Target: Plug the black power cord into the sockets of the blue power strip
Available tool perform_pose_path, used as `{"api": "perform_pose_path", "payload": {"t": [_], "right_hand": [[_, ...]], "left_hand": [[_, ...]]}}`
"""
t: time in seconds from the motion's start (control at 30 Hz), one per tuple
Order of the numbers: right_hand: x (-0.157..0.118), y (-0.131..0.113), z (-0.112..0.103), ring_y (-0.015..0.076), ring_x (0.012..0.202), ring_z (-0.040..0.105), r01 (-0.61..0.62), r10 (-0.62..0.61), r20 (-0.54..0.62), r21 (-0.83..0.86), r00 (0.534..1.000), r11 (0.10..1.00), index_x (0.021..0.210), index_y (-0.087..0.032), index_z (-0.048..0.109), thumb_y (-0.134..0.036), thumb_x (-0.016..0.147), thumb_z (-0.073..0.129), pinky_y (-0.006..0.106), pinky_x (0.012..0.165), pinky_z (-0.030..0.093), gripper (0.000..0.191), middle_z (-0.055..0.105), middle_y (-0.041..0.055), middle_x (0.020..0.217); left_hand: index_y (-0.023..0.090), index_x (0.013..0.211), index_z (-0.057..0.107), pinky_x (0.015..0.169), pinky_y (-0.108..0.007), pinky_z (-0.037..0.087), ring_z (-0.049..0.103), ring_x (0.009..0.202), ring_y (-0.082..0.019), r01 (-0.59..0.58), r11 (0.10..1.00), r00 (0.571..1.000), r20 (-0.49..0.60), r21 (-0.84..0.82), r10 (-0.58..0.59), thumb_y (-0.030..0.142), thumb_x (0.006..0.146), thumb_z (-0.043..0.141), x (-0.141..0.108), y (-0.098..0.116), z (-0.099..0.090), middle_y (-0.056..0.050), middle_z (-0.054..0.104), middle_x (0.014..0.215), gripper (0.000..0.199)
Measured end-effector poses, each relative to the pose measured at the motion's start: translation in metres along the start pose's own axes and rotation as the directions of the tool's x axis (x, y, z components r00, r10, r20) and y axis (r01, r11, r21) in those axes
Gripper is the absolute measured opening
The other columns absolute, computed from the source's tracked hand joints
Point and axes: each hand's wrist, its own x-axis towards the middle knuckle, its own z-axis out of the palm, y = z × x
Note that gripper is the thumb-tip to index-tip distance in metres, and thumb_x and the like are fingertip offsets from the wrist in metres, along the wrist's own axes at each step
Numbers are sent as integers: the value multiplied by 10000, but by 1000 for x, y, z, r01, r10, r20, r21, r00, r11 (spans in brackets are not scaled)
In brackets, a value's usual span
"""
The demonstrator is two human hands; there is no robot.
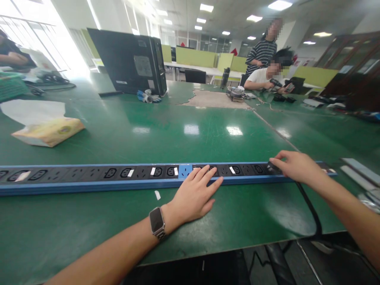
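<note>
The green surface (166,146) bears a tissue pack (53,131), a black computer tower (127,63) with gloves (148,96) beside its base, and a dark bottle (225,78); a seated person (257,78) in white holds a drill-like tool (276,82).

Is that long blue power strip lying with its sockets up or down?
Up: the power strip shows its row of sockets, the left hand over some.

From lower left of frame, the left forearm (115,253) is extended, the left hand (191,196) laid palm-down near centre, fingers (215,186) spread. From lower right, the right forearm (346,208) is angled inward, the right hand (295,165) curled into a pinch.
</note>
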Motion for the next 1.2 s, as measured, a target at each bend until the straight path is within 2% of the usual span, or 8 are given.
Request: {"api": "perform_pose_path", "payload": {"t": [0.2, 0.37, 0.53, 0.77, 0.9, 1.2], "right_hand": [[2, 6, 8, 256, 730, 616, 8, -21, -91, -141, 996, 990, 847, -228, 688, -575, 842, 401, 337, 634, 397, 451, 684, 105, 781], [2, 11, 10, 247, 697, 616, -22, 17, -40, -119, 999, 993, 875, -239, 676, -589, 859, 369, 340, 639, 408, 466, 674, 97, 735], [-2, 11, 11, 272, 761, 620, -33, 22, -70, -154, 997, 988, 877, -239, 669, -608, 854, 360, 354, 664, 408, 482, 678, 119, 796], [-12, -3, 12, 280, 732, 617, -92, 79, -69, -198, 994, 976, 916, -241, 657, -594, 861, 345, 351, 629, 399, 474, 666, 114, 763], [-17, -13, 15, 283, 725, 622, -65, 54, -57, -213, 997, 975, 933, -224, 652, -580, 876, 327, 343, 587, 380, 485, 670, 124, 801], [-34, -20, 22, 278, 660, 615, -111, 88, -97, -263, 991, 958, 1029, -241, 608, -572, 918, 224, 344, 563, 381, 519, 664, 110, 773]], "left_hand": [[200, 1428, 388, 1142, -482, 226, 262, 1418, -329, -4, 1000, 1000, 1, -11, 4, 370, 862, 557, 0, -1, 0, -151, 324, 1530, 614], [205, 1424, 393, 1140, -479, 233, 267, 1417, -323, -5, 1000, 1000, -6, -4, 5, 375, 852, 581, -1, 0, 0, -145, 339, 1524, 626], [206, 1421, 398, 1136, -479, 240, 273, 1414, -323, -5, 1000, 1000, -4, -6, 5, 382, 853, 581, -1, 0, -1, -145, 342, 1523, 622], [204, 1426, 394, 1137, -472, 239, 268, 1417, -316, -12, 1000, 1000, -8, -3, 12, 385, 848, 588, -1, -1, 0, -145, 342, 1523, 635], [202, 1428, 391, 1140, -474, 229, 264, 1418, -318, -6, 1000, 1000, -3, -2, 6, 386, 853, 579, -1, -2, 1, -144, 335, 1527, 633], [202, 1425, 393, 1137, -475, 234, 267, 1418, -318, -12, 1000, 1000, -11, -8, 12, 382, 848, 588, -1, -1, 0, -143, 341, 1524, 636]]}}
